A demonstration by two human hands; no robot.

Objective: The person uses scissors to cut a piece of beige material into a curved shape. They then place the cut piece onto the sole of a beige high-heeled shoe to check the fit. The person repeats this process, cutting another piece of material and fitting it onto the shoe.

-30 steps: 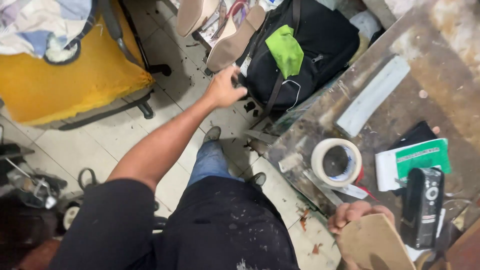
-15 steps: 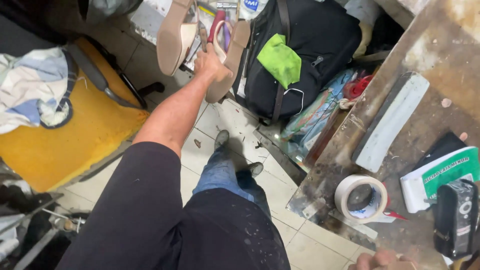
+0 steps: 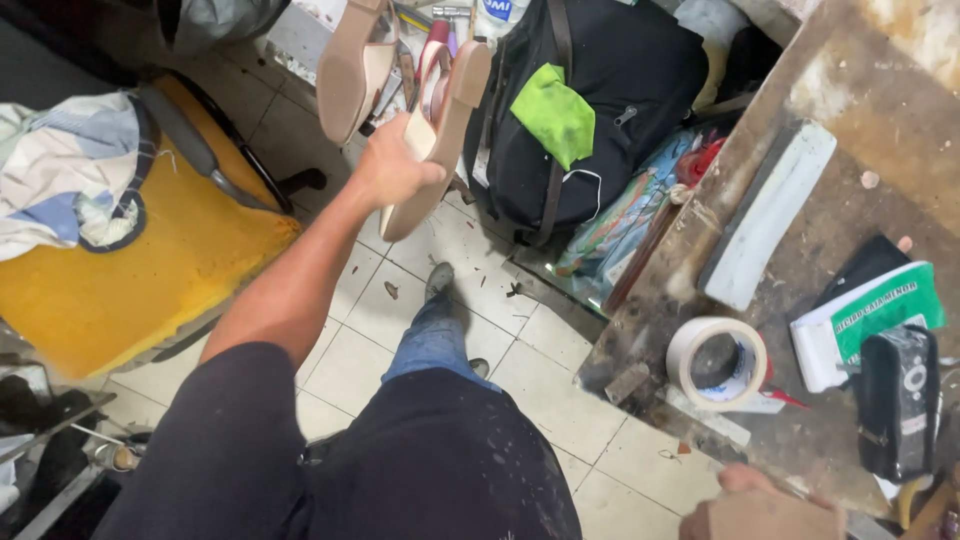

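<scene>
Beige shoe soles (image 3: 440, 120) are lifted off the floor in the closed left hand (image 3: 392, 168), beside a black backpack (image 3: 600, 110); the right hand (image 3: 760, 508) grips something unclear near the table (image 3: 800, 400).

1. The sandal sole (image 3: 440, 140) in the left hand (image 3: 392, 168) looks smooth and matt, a beige leather-like material.
2. The worktop (image 3: 790, 400) is rough, worn wood, stained and scuffed.
3. The tape roll (image 3: 716, 363) looks like off-white paper with a dull finish.
4. The backpack (image 3: 610, 90) is black woven cloth; the green rag (image 3: 553, 115) on it is soft cloth.
5. The chair seat (image 3: 140, 280) is matt yellow fabric, the floor (image 3: 560, 380) pale glazed tile, dirty.
6. The long block (image 3: 768, 215) is pale, matt and chalky.
</scene>
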